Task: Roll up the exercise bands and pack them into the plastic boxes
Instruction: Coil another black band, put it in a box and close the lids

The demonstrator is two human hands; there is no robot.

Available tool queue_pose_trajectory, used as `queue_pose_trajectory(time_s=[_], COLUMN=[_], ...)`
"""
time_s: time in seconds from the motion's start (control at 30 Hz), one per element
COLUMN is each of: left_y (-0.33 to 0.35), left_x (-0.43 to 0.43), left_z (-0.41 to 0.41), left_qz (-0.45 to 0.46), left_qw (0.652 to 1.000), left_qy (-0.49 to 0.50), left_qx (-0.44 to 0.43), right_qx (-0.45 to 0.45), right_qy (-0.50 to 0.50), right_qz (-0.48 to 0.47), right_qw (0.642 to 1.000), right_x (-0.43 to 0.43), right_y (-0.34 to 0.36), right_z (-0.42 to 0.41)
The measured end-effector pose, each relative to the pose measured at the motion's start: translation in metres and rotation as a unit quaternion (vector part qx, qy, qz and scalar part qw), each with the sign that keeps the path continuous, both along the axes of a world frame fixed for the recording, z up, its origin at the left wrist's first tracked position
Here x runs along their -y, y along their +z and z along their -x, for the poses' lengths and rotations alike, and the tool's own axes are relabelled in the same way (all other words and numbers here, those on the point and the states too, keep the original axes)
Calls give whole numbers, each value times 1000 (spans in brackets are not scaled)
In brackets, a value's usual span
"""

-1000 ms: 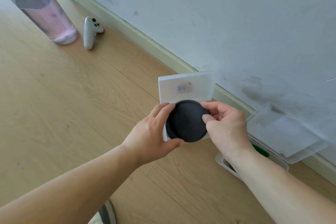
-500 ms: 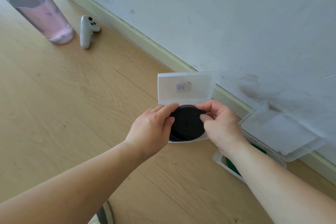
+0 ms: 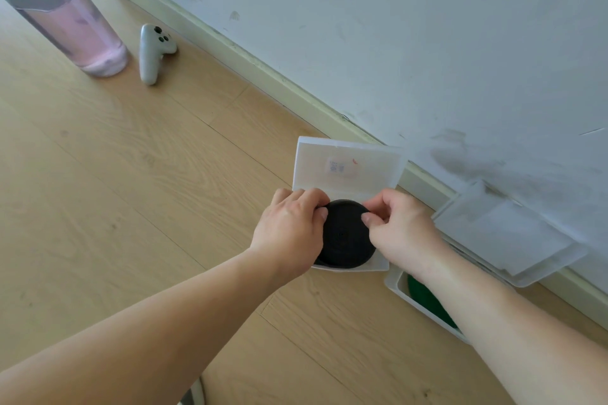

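Nothing legible. Only marking is a small white sticker [image 3: 340, 169] on the open box lid [image 3: 375, 176], code-like print, too blurred to read. Tiny red mark [image 3: 354, 161] beside it.

matt black band [image 3: 345, 237], translucent plastic box [image 3: 348, 168]

Just beyond the fingers [image 3: 306, 199] the raised lid [image 3: 348, 168] stands upright, the wall [image 3: 427, 43] close behind. Right of the fingers, a second box [image 3: 394, 286] and its open lid [image 3: 506, 237] crowd the skirting [image 3: 263, 76]. Left of them bare floor [image 3: 148, 191] lies open as far as the bottle [image 3: 65, 20] and what seems a controller [image 3: 151, 52].
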State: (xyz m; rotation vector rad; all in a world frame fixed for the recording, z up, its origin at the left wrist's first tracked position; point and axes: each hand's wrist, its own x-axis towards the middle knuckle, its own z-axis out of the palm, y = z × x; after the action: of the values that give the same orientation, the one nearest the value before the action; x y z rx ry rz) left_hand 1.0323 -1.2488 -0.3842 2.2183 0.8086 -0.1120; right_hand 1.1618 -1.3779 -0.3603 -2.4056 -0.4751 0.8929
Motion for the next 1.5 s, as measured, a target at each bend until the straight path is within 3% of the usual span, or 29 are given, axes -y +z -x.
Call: queue_pose_trajectory(time_s=[0.13,0.3,0.57,0.67,0.83,0.93,1.07,1.17,1.5], left_y=[1,-2,-8,-11,-15,-16,-15,-11,-13], left_x=[-2,0,5,9,21,26,32,33,31], left_z=[-1,-2,3,6,17,22,30,30,27], left_qz=[44,62,-24,-44,-200,-256,-162,-94,-91], left_qw=[998,997,998,996,975,959,978,990,988], left_qy=[48,52,-54,-63,-82,-115,-89,-68,-112], left_qx=[2,9,29,51,56,45,96,86,59], right_qx=[115,139,155,144,134,83,25,0,36], right_qy=[122,126,70,35,30,-37,-125,-155,-86], right_qz=[86,80,100,61,33,-15,-55,-46,-12], right_qw=[982,979,980,987,990,996,990,987,996], right_x=[-1,13,31,37,45,46,41,33,38], right_y=[7,-3,-12,-13,-15,-20,-21,-20,-30], right_z=[-2,9,40,44,54,65,64,61,60])
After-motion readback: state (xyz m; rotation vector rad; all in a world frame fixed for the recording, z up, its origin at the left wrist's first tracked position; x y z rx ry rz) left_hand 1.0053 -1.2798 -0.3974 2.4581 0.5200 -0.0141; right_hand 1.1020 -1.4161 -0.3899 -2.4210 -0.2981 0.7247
